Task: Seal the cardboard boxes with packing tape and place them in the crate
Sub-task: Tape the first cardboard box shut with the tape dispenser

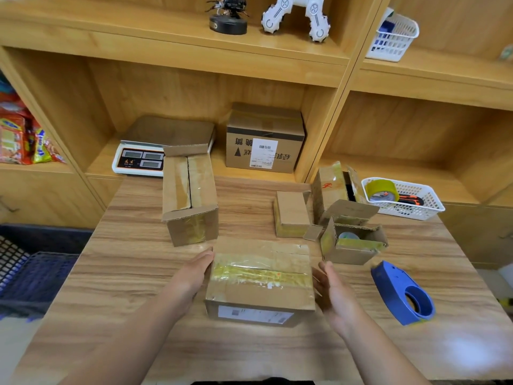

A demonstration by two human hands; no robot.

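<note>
- Two hands are on the job, one on each side of the taped box (261, 276) at the front middle of the table (133, 273).
- Left hand (194, 273): fingers straight, laid flat against the box's left side, not curled round anything.
- Right hand (333, 290): spread open with the palm facing the box's right side, just beside it. Can't tell if it's actually touching. It's holding nothing.
- Sealing on that box looks done imo. A yellowish tape strip runs along the top seam and the flaps are down flat.
- It's not in the crate (36, 270) yet though. That's the blue one off to the box's left, lower than the tabletop. No cardboard in the bit that shows.
- Dispenser (402, 293) is lying to the right of the box, with nobody holding it.
- Still to go, I'd guess:
  - the long box (190, 195) behind-left of the taped one has end flaps sticking up and an untaped slit along the top
  - the open box (352, 243) behind-right is gaping, with something inside
  - the small box (291, 215) straight behind looks closed, but I can't tell if it's properly taped
- Spare roll (381, 190) sits in a white basket (427, 209), further back-right.
- So roughly one sealed and none crated. Carrying this one left to the crate looks like the next bit.
</note>
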